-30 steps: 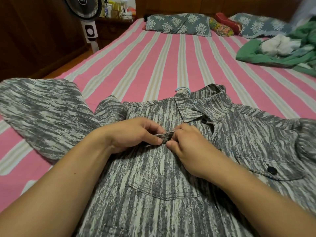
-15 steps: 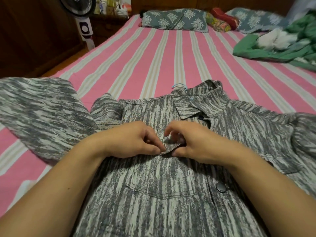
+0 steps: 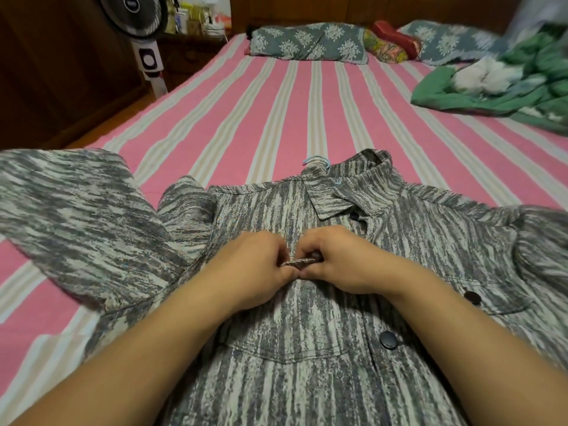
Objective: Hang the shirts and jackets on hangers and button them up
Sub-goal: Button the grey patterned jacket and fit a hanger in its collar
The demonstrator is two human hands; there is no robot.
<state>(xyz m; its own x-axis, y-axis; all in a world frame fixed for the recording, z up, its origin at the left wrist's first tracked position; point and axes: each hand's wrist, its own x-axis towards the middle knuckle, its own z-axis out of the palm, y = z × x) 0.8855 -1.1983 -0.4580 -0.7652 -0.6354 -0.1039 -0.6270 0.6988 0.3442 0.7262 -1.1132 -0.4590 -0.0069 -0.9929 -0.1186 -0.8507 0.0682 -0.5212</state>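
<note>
Head view, and the striped bed [image 3: 276, 96] fills most of the frame, with the grey jacket [image 3: 307, 379] spread flat across the lower half, front up. A hanger is already inside it, I judge: a blue hook [image 3: 316, 161] pokes out just above the collar, centre frame. At upper right lies a green heap of clothes [image 3: 504, 84], likely still to hang. My left hand [image 3: 255, 265] and right hand [image 3: 341, 259] meet at mid-frame, fingers curled and pinching the front edge of the jacket between them. Below them a dark button [image 3: 388, 340] sits on the front strip; I cannot tell whether it is fastened, and more may remain lower down.
</note>
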